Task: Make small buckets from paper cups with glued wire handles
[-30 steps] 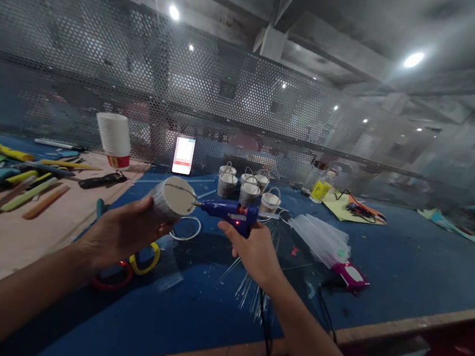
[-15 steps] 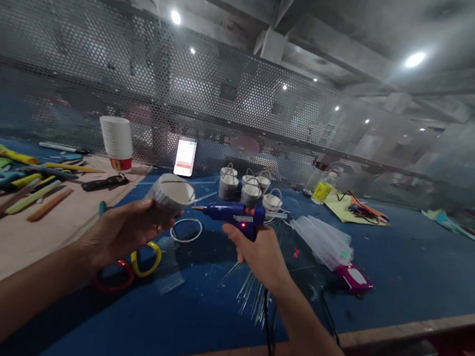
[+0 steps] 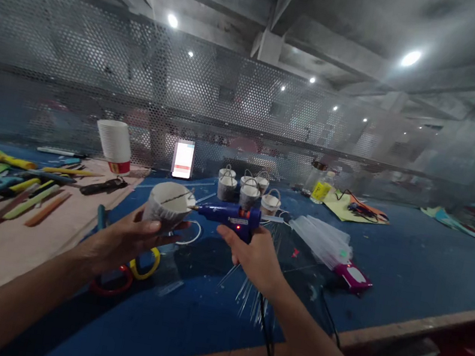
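- Over the head camera, I am holding a small grey textured cup with a white interior (image 3: pixel 166 213) above the blue-topped bench (image 3: pixel 203 330), my left hand (image 3: pixel 127 238) clamping its grip around the side.
- My right hand (image 3: pixel 259 257) is wrapping its grip around a dark-blue plastic glue gun (image 3: pixel 227 215), nozzle pointing at the cup's rim.
- Behind, small grey cups with looped handles (image 3: pixel 249 198) are standing grouped.
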A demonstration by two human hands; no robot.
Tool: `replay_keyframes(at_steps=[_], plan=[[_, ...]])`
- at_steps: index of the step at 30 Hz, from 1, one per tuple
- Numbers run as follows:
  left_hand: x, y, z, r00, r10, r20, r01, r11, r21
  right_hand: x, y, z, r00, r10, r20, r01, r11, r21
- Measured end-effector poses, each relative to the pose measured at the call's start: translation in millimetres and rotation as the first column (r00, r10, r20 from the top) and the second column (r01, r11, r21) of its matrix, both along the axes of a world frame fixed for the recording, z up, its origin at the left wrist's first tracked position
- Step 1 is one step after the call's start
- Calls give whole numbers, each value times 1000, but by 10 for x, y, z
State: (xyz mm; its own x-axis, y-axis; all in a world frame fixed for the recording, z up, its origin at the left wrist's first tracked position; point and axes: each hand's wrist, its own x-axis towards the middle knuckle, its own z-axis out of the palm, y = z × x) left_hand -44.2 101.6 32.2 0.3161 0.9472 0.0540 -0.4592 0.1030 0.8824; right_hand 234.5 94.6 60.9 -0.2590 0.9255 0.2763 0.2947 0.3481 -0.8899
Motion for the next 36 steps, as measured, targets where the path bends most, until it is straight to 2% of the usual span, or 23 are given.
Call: replay_keyframes(at_steps=[5, 10, 15, 18, 22, 28, 36], plan=[[-6, -8, 16, 988, 92, -126, -93, 996, -2, -40, -15, -3, 999, -25, 23, 23, 999, 44], [43, 3, 64, 976, 173, -128, -172, 985, 23, -23, -26, 29, 1000, 6, 28, -7, 999, 33], [53, 2, 87, 991, 127, 35, -125, 991, -48, 23, 15, 30, 998, -70, 4, 70, 996, 62], [47, -11, 96, 985, 150, 88, -141, 985, -96, 30, 35, 23, 997, -81, 0, 81, 996, 49], [44, -17, 86, 987, 130, 94, -122, 989, -87, 25, 36, 16, 997, -81, 20, 79, 994, 78], [33, 17, 36, 994, 45, 97, -46, 999, 9, 25, 28, 28, 986, -121, 115, 100, 980, 173], [35, 31, 29, 997, 35, 72, -39, 998, 49, 1, 36, 9, 964, -202, 171, 160, 959, 235]])
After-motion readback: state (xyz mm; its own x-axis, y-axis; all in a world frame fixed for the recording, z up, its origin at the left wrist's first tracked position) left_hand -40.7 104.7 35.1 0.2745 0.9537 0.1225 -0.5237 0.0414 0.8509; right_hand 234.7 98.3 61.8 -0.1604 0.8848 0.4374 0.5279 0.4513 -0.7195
